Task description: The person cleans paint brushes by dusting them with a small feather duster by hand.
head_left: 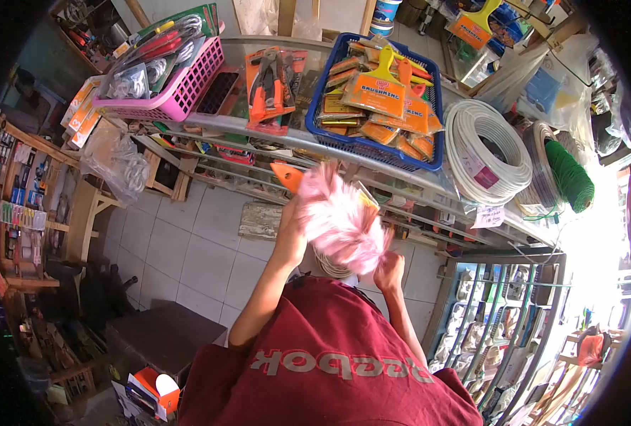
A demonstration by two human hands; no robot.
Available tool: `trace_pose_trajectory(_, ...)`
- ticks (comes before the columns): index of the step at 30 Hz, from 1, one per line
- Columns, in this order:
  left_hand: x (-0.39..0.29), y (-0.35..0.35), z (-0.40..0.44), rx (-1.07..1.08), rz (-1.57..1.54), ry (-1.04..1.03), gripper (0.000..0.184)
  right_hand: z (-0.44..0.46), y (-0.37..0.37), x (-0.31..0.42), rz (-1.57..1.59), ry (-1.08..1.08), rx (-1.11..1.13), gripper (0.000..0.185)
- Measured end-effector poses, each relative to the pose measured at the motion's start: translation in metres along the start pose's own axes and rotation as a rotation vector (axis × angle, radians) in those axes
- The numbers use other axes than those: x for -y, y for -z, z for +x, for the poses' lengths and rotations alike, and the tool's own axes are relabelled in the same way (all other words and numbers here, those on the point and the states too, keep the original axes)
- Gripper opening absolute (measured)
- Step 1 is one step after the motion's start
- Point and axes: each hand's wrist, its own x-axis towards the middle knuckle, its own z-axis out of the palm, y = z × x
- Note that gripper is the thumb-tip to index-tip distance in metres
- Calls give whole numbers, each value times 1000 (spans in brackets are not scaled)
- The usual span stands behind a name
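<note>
A fluffy pink duster [340,220] is in front of my chest, smeared by motion. My right hand [389,270] is closed around its lower right end. At the duster's left side is my left hand [290,233], fingers curled and partly hidden by the pink fibres. An orange piece with a hole [285,175], like a paintbrush handle, sticks out above my left hand and appears gripped in it. The rest of that item is covered by the duster. Just beyond, a blue basket [315,137] on the glass counter [262,44] holds packed paintbrushes [385,89].
Also on the counter are a pink basket [175,101] of packaged goods, a dark phone [219,92], packaged pliers [268,84] and coiled white cable [482,153]. A dark stool [162,330] stands at lower left. A glass case [496,305] is at right.
</note>
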Motion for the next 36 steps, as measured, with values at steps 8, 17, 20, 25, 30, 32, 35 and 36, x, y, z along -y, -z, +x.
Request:
trace_pose_trajectory(8, 7, 7, 0, 68, 145, -50, 48, 3, 5, -10, 99, -128, 180, 17)
trace_pose_trajectory(17, -6, 20, 4, 175, -49, 435, 43, 3, 12, 14, 585, 131, -218, 30)
trace_pose_trajectory(20, -4, 22, 13, 349, 319, -27, 37, 3, 4, 15, 738, -47, -120, 32)
trace_pose_trajectory(25, -10, 23, 10, 288, 223, 359, 43, 0, -20, -47, 786, -121, 65, 38)
trace_pose_trajectory(30, -6, 15, 29, 509, -21, 442, 40, -3, 9, -41, 225, 92, 116, 14)
trace_pose_trajectory(32, 1, 22, 39, 599, -108, 491, 39, -2, 2, -31, 409, 1, -95, 13)
trace_pose_trajectory(35, 16, 37, 38, 596, -189, 420, 35, -7, 13, -9, 545, 45, -87, 25)
trace_pose_trajectory(36, 27, 44, 34, 538, -184, 306, 32, -6, 21, -6, 357, -65, 110, 26)
